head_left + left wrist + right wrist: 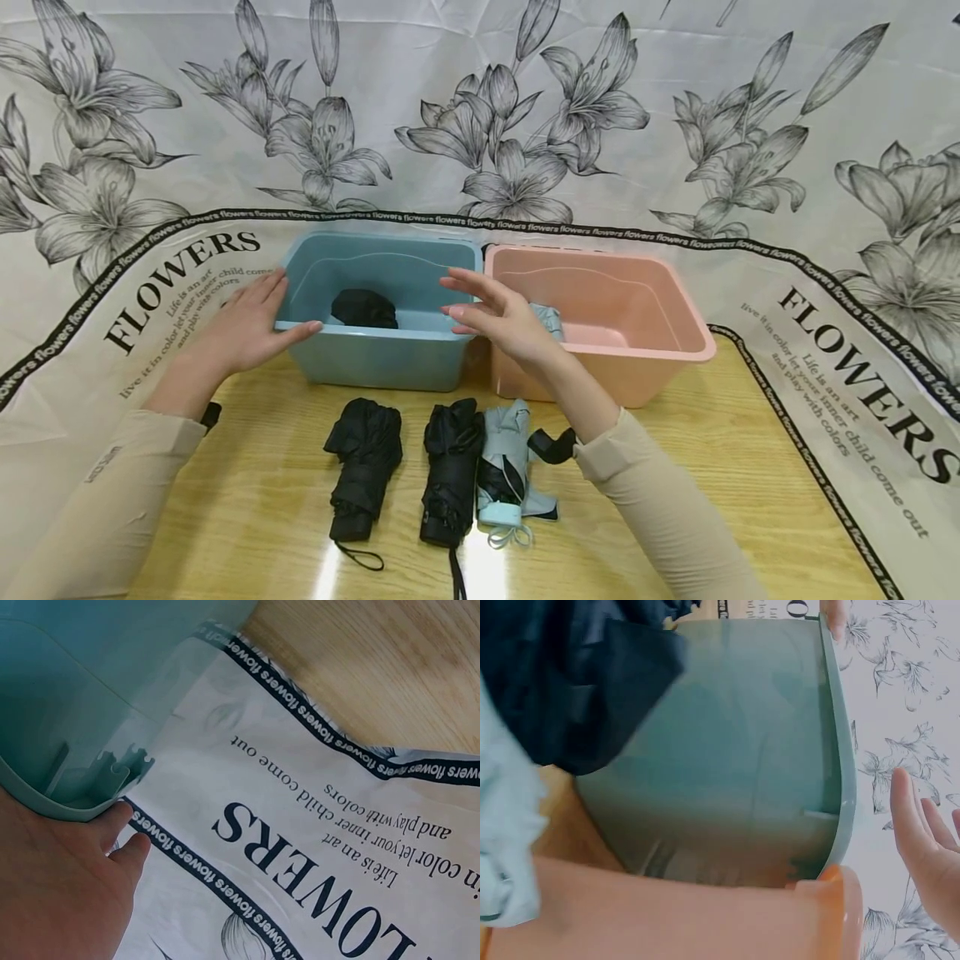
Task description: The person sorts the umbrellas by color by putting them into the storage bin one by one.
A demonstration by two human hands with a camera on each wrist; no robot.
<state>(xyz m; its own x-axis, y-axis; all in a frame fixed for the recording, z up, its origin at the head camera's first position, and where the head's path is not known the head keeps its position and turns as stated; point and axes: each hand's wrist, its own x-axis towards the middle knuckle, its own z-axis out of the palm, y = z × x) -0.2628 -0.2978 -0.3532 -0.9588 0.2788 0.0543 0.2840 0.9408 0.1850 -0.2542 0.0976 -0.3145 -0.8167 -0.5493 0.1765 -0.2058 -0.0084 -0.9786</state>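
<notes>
- Left hand (pixel 253 329): fingers straight, resting against the glossy blue plastic bin (pixel 382 362) at its front-left corner.
- Right hand (pixel 504 321): thumb and fingers apart, holding nothing, raised near the blue bin's right edge.
- Crumpled black fabric bundle (pixel 363 308) inside that bin.
- Pink plastic bin (pixel 647 373), just right; pale-blue fabric bundle (pixel 550 319) at its left end.
- Nearer on the wood-grain counter (pixel 247 500): left folded black umbrella (pixel 365 467), middle folded black umbrella (pixel 452 467), folded pale-blue umbrella (pixel 506 446).
</notes>
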